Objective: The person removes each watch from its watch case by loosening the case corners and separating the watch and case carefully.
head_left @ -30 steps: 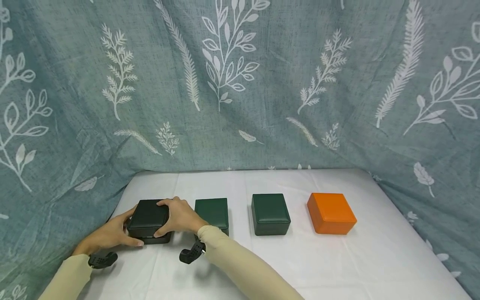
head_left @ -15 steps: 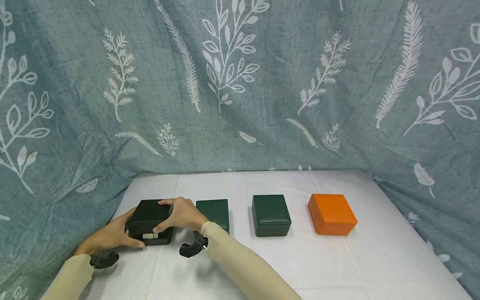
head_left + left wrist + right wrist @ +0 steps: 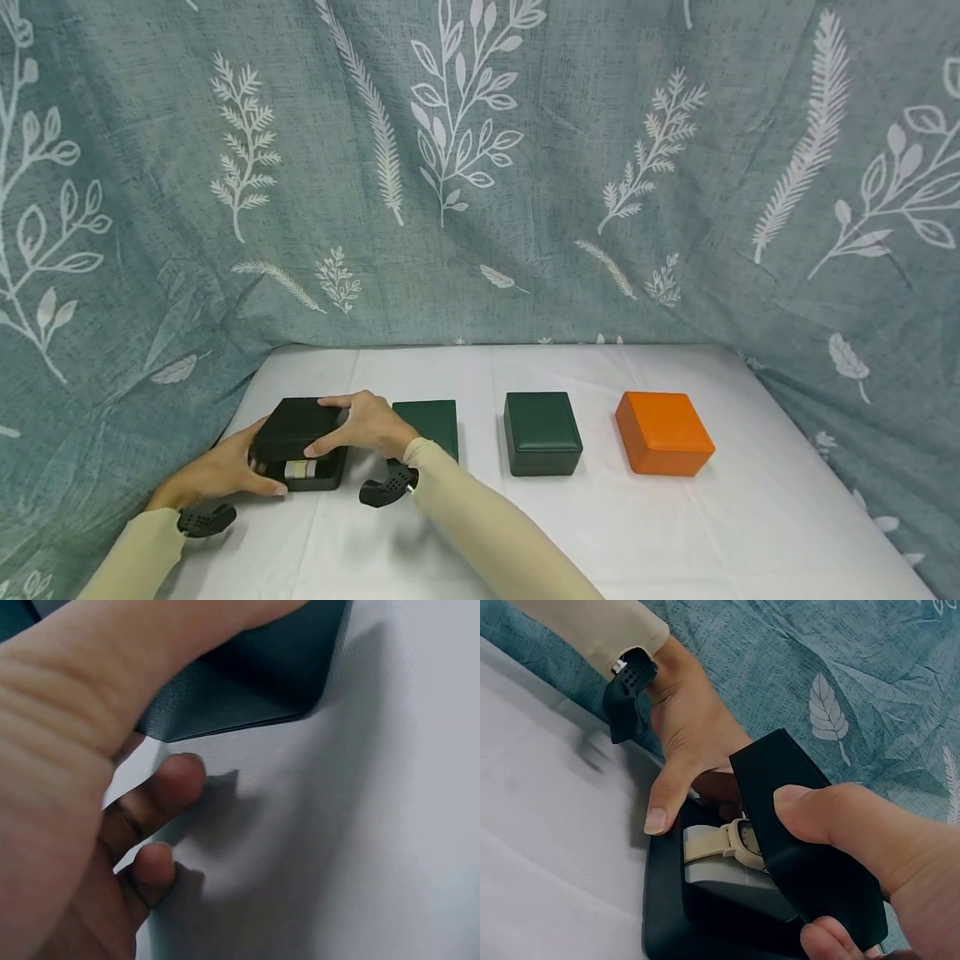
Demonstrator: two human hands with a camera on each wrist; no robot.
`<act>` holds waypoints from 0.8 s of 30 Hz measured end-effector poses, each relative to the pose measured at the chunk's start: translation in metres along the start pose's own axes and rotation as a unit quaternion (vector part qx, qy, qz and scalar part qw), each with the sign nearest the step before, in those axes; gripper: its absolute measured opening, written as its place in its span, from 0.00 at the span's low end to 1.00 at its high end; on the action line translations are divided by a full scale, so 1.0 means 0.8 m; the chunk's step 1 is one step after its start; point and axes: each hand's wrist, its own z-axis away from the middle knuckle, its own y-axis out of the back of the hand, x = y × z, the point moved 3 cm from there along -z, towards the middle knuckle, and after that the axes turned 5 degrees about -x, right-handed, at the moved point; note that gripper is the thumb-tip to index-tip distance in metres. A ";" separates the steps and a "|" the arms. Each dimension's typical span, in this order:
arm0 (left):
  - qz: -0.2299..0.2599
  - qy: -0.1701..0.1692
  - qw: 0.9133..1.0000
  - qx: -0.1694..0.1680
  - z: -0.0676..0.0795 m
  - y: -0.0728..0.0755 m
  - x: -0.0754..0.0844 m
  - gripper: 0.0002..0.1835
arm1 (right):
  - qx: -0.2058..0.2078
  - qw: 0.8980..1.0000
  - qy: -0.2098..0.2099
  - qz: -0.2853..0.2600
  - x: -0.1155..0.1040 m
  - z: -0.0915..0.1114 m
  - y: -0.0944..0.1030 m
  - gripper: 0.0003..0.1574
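A black watch box sits at the table's left, its lid tilted partway up at the front. My right hand grips the lid, thumb on its front edge and fingers at the far side. My left hand holds the box base from the left, its thumb on the front rim. Inside, the right wrist view shows a wristwatch with a cream strap round a pale grey cushion. The lid hides part of its dial.
To the right stand a dark green box, partly behind my right wrist, another green box and an orange box, all closed. White cloth covers the table; a leaf-patterned curtain hangs behind.
The lid has risen at the front from closed to partly raised, lifted by my right hand, and the cushion and strap have come into sight. The left hand has stayed at the base.
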 end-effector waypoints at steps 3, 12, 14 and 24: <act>-0.001 -0.007 1.000 0.003 0.000 0.001 -0.001 0.67 | -0.004 1.000 -0.005 -0.018 0.000 0.000 0.001 0.49; -0.030 -0.009 0.999 0.007 -0.001 0.000 -0.001 0.65 | -0.007 0.997 -0.030 -0.068 -0.001 -0.003 0.007 0.45; -0.040 -0.005 0.999 0.014 -0.001 0.000 -0.001 0.66 | -0.007 0.995 -0.033 -0.090 -0.002 -0.004 0.008 0.44; -0.029 -0.008 0.999 0.016 0.000 0.001 0.001 0.61 | 0.010 0.990 -0.050 -0.130 -0.002 -0.006 0.006 0.41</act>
